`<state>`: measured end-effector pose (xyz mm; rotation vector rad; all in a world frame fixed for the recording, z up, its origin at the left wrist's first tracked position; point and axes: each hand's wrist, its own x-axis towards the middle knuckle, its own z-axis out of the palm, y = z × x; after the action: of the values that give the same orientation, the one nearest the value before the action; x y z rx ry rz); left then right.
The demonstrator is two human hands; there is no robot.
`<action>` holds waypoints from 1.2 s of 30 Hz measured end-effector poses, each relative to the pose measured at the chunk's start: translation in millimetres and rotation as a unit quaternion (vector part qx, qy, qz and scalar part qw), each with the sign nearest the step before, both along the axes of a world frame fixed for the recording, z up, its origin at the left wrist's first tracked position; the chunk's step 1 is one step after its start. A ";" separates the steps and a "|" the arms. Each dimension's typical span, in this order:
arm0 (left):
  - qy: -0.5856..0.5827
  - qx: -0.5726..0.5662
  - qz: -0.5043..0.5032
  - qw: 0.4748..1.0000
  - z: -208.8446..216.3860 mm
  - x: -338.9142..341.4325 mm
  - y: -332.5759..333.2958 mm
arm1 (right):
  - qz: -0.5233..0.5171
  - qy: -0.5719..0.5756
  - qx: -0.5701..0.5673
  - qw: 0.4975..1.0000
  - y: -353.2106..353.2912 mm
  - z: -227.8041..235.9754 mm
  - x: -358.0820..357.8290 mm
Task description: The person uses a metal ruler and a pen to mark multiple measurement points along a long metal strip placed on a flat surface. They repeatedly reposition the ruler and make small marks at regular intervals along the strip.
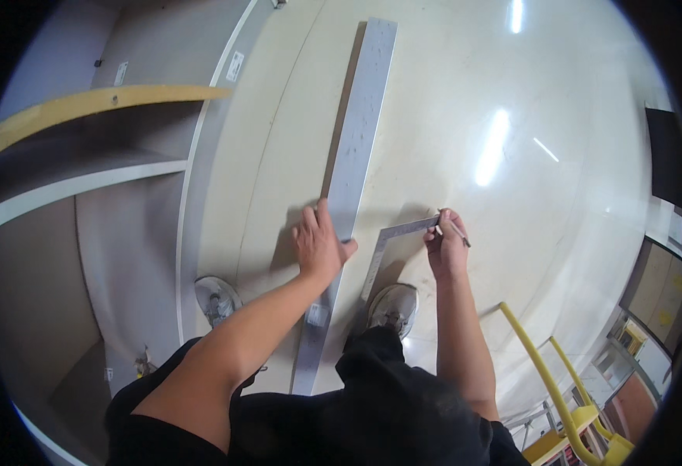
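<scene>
A long, narrow grey board (356,132) runs away from me between my feet. My left hand (320,247) grips it across its width, fingers at the left edge and thumb at the right edge. In my right hand (448,247) is one end of an L-shaped metal carpenter's square (408,227), whose other arm points back toward my right shoe. The same hand holds a thin pen-like stick (459,233) between its fingers; its exact kind is hard to make out. The square is to the right of the board, apart from it. A small pale label (317,314) is stuck on the board's near part.
An open grey cabinet (189,233) with shelves stands at the left, a curved yellow strip (108,101) over one shelf. My shoes (394,307) are on the glossy pale floor (504,256). A yellow tubular frame (535,353) rises at the lower right, near shelving.
</scene>
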<state>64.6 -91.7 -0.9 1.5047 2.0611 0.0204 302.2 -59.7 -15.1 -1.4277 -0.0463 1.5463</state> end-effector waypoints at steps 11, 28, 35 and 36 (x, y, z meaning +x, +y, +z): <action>0.017 -0.012 0.030 0.999 -7.8 -21.2 56.5 | 0.039 -0.122 -0.019 0.992 40.4 -7.2 -33.3; -0.094 0.138 0.058 0.984 -31.7 -26.9 67.1 | 0.080 -0.346 0.132 0.925 92.0 -34.7 -50.2; -0.163 0.108 0.081 0.977 -41.0 -36.5 68.9 | 0.178 -0.394 0.158 0.888 49.4 -29.6 -40.0; -0.174 0.099 0.086 0.976 -40.1 -37.0 63.7 | 0.181 -0.390 0.165 0.888 39.6 -30.1 -38.8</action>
<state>27.6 -28.1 -41.0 1.3184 1.9370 0.5340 263.4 -20.1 -45.2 -1.7262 -1.0597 1.0634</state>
